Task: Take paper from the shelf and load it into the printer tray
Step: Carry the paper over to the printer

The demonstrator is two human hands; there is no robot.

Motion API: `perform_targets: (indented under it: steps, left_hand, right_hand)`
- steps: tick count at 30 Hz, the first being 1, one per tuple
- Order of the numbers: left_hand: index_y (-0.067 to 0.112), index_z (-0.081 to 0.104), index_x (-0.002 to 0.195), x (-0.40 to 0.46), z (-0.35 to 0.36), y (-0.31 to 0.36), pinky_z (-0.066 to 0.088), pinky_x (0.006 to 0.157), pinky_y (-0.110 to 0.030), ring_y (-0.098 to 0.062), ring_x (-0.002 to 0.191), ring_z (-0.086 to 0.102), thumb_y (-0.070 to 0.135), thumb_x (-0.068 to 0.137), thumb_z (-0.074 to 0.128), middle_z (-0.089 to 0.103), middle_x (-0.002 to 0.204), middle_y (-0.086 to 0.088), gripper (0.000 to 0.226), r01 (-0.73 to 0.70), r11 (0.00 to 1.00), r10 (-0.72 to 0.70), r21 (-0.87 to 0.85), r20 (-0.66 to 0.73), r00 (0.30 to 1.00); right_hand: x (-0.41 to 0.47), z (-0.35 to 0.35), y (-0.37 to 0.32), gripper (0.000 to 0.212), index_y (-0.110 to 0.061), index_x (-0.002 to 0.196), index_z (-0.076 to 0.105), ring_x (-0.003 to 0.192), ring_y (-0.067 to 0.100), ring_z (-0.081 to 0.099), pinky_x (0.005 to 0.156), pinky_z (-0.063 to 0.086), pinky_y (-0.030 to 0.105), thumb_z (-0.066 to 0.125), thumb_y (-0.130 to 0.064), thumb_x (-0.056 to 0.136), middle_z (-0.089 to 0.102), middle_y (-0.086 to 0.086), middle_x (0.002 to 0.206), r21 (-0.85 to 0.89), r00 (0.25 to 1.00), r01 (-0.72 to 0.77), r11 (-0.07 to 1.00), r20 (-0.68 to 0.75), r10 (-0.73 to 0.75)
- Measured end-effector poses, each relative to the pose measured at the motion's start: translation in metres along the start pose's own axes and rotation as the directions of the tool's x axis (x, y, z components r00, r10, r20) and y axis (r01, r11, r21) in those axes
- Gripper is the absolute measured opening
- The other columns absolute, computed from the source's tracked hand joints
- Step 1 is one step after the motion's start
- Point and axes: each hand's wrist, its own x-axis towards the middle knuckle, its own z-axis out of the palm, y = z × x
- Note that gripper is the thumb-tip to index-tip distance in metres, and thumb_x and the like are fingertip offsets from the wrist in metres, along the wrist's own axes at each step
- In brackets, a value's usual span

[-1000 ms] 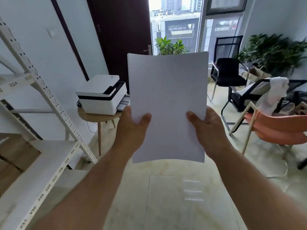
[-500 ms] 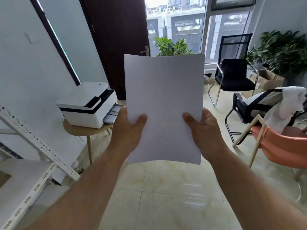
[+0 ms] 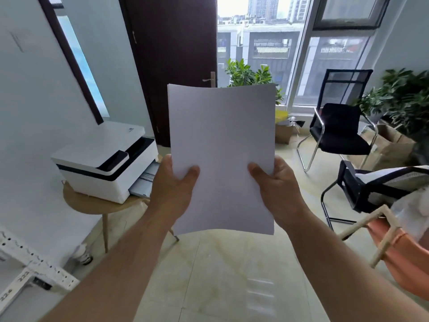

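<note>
I hold a stack of white paper upright in front of me, slightly bowed. My left hand grips its lower left edge, thumb on the front. My right hand grips its lower right edge the same way. The white printer with a black band sits to the left on a small round wooden table. Its paper tray sticks out toward the right, partly hidden behind my left hand. A corner of the white metal shelf shows at the lower left.
A dark door stands behind the printer. Black chairs and an orange chair fill the right side, with potted plants and cardboard boxes near the window. Pale tiled floor lies ahead between printer and chairs.
The view has moved forward and right: the shelf has slid almost out at the lower left and the printer looks nearer. Both hands keep the same grip on the paper.
</note>
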Motion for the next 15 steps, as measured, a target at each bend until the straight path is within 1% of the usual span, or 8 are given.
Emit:
perform_targets:
  steps: [2, 5, 7, 8, 10, 12, 14, 15]
  left_hand:
    - [0.025, 0.057, 0.121, 0.025, 0.007, 0.001, 0.052, 0.075, -0.031, -0.004, 0.092, 0.065, 0.034, 0.093, 0.069, 0.068, 0.103, 0.014, 0.032, 0.005, 1.000, -0.005, 0.005, -0.006, 1.000]
    - [0.024, 0.056, 0.120, 0.058, 0.019, -0.001, 0.049, 0.070, -0.024, 0.000, 0.089, 0.065, 0.033, 0.094, 0.069, 0.068, 0.104, 0.014, 0.031, 0.012, 1.000, -0.012, 0.000, -0.021, 1.000]
    - [0.023, 0.057, 0.118, 0.079, 0.029, -0.005, 0.047, 0.066, -0.021, 0.002, 0.086, 0.065, 0.032, 0.094, 0.069, 0.068, 0.101, 0.014, 0.028, 0.020, 1.000, -0.020, 0.006, -0.045, 0.999]
    - [0.023, 0.057, 0.117, 0.089, 0.034, -0.008, 0.045, 0.064, -0.019, 0.004, 0.083, 0.063, 0.032, 0.095, 0.068, 0.067, 0.099, 0.015, 0.026, 0.028, 1.000, -0.028, 0.010, -0.056, 0.998]
    - [0.023, 0.057, 0.117, 0.109, 0.047, -0.013, 0.044, 0.064, -0.017, 0.007, 0.082, 0.062, 0.031, 0.096, 0.068, 0.065, 0.097, 0.017, 0.026, 0.046, 0.999, -0.045, 0.014, -0.079, 0.996]
    - [0.022, 0.057, 0.118, 0.130, 0.063, -0.016, 0.047, 0.067, -0.019, 0.003, 0.086, 0.064, 0.030, 0.096, 0.068, 0.066, 0.099, 0.016, 0.026, 0.060, 0.998, -0.059, 0.002, -0.110, 0.992]
    - [0.022, 0.058, 0.118, 0.153, 0.080, -0.016, 0.049, 0.069, -0.021, -0.001, 0.089, 0.066, 0.029, 0.096, 0.068, 0.067, 0.101, 0.014, 0.026, 0.076, 0.997, -0.076, -0.006, -0.148, 0.986]
    - [0.022, 0.058, 0.117, 0.164, 0.090, -0.016, 0.049, 0.068, -0.022, -0.002, 0.088, 0.067, 0.028, 0.095, 0.068, 0.067, 0.102, 0.013, 0.025, 0.087, 0.996, -0.087, -0.009, -0.167, 0.982]
  right_hand:
    - [0.029, 0.004, 0.002, 0.023, -0.011, 0.117, 0.069, 0.098, 0.037, 0.078, 0.089, 0.061, 0.062, 0.071, -0.019, 0.097, 0.081, 0.012, 0.109, -0.005, 1.000, 0.008, 1.000, 0.003, -0.008]
    - [0.069, 0.010, 0.008, 0.033, -0.010, 0.118, 0.069, 0.099, 0.040, 0.077, 0.088, 0.061, 0.065, 0.073, -0.027, 0.090, 0.080, 0.013, 0.109, 0.009, 0.999, 0.018, 1.000, 0.039, -0.018]
    - [0.097, 0.013, 0.015, 0.037, -0.007, 0.119, 0.068, 0.100, 0.042, 0.077, 0.089, 0.060, 0.065, 0.073, -0.028, 0.088, 0.080, 0.016, 0.110, 0.022, 0.997, 0.007, 1.000, 0.071, -0.009]
    - [0.111, 0.014, 0.019, 0.036, -0.005, 0.119, 0.068, 0.100, 0.044, 0.076, 0.089, 0.060, 0.065, 0.073, -0.026, 0.090, 0.080, 0.018, 0.111, 0.033, 0.996, -0.005, 0.999, 0.089, 0.002]
    - [0.142, 0.015, 0.029, 0.025, -0.002, 0.118, 0.068, 0.096, 0.041, 0.078, 0.089, 0.061, 0.063, 0.071, -0.015, 0.097, 0.080, 0.019, 0.110, 0.052, 0.993, -0.021, 0.998, 0.121, 0.014]
    - [0.174, 0.014, 0.036, 0.013, -0.007, 0.113, 0.070, 0.088, 0.031, 0.078, 0.086, 0.063, 0.057, 0.066, -0.008, 0.100, 0.081, 0.015, 0.104, 0.061, 0.988, -0.023, 0.998, 0.156, 0.014]
    - [0.210, 0.013, 0.041, 0.013, -0.014, 0.106, 0.072, 0.083, 0.024, 0.078, 0.080, 0.064, 0.050, 0.064, -0.005, 0.101, 0.082, 0.007, 0.095, 0.068, 0.978, -0.023, 0.997, 0.208, 0.008]
    - [0.229, 0.012, 0.044, 0.013, -0.014, 0.106, 0.072, 0.082, 0.024, 0.078, 0.079, 0.065, 0.049, 0.063, -0.005, 0.102, 0.082, 0.005, 0.094, 0.066, 0.972, -0.026, 0.997, 0.233, 0.010]
